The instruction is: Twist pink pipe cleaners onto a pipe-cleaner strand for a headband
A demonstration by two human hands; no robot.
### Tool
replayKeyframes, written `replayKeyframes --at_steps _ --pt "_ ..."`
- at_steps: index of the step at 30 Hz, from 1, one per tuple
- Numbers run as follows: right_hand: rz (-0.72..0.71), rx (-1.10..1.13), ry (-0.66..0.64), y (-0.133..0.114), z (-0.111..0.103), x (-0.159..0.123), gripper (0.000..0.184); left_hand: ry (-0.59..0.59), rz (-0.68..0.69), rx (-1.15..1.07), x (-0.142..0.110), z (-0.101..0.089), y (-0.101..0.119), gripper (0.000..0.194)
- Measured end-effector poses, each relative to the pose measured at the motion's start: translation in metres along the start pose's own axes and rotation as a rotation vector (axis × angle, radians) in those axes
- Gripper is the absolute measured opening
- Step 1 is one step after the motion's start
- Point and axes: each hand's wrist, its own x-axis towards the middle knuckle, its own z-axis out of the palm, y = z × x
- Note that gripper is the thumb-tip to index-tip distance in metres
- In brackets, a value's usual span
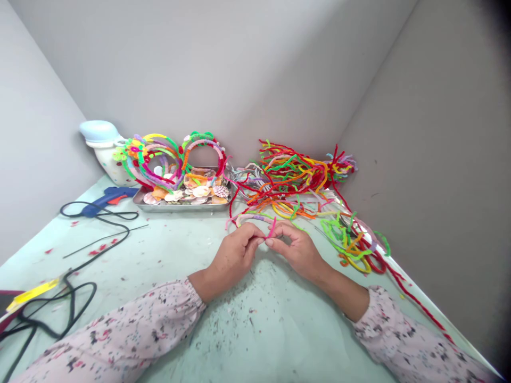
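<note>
Over the table, my left hand (233, 256) and my right hand (298, 251) meet, both closed in a fingertip pinch on a short pink pipe cleaner (273, 227). One end of it sticks up between my fingers; the rest is mostly hidden by them. Just behind my fingertips curves a band wrapped in pale pink and purple fuzz (255, 217). My hands cover its lower part, so I cannot tell whether they touch it.
A metal tray (181, 207) of seashells (199, 191) holds fuzzy wrapped headbands (203, 142). Right of it lies a heap of colourful pipe cleaners (295, 170). At left are a blue glue gun (106, 201), a black cord (72, 292), a yellow strip (34, 295) and a lidded cup (106, 154).
</note>
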Motion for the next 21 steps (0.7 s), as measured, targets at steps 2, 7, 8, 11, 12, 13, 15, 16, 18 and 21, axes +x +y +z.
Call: replayKeyframes --at_steps 2,7,8,11,12,13,15,16,18,21 --pt "0.005 0.02 -0.011 -0.0004 -0.0002 0.0004 0.01 0.001 0.021 0.009 -0.0004 0.0 -0.0006 0.013" --pt "0.032 0.064 -0.042 -0.0013 -0.0009 0.0013 0.011 0.012 0.073 0.011 -0.0002 -0.0005 -0.0009 0.012" --pt "0.034 0.07 -0.045 -0.0016 -0.001 0.0012 0.012 0.012 0.079 0.01 0.0 -0.0007 -0.0006 0.012" --pt "0.033 0.062 -0.034 -0.0028 -0.0008 0.001 0.012 0.016 0.073 0.002 0.0004 -0.0012 0.0012 0.012" --pt "0.031 0.049 -0.016 -0.003 -0.0004 0.0008 0.012 0.019 0.059 -0.005 0.0004 -0.0013 0.0018 0.011" --pt "0.025 0.031 0.008 -0.003 0.0002 0.0007 0.012 0.021 0.039 -0.013 0.0003 -0.0013 0.0023 0.011" --pt "-0.006 -0.028 0.067 -0.0025 0.0017 0.0003 0.01 0.033 -0.005 -0.034 0.0 -0.0011 0.0028 0.012" --pt "-0.034 -0.068 0.097 -0.0021 0.0023 0.0 0.009 0.042 -0.025 -0.046 -0.0001 -0.0009 0.0027 0.013" --pt "-0.109 -0.16 0.145 -0.0012 0.0033 -0.0005 0.01 0.06 -0.062 -0.069 -0.0004 -0.0007 0.0024 0.013" --pt "-0.202 -0.266 0.208 -0.0011 0.0038 -0.0012 0.016 0.08 -0.107 -0.103 -0.0009 -0.0012 0.003 0.015"
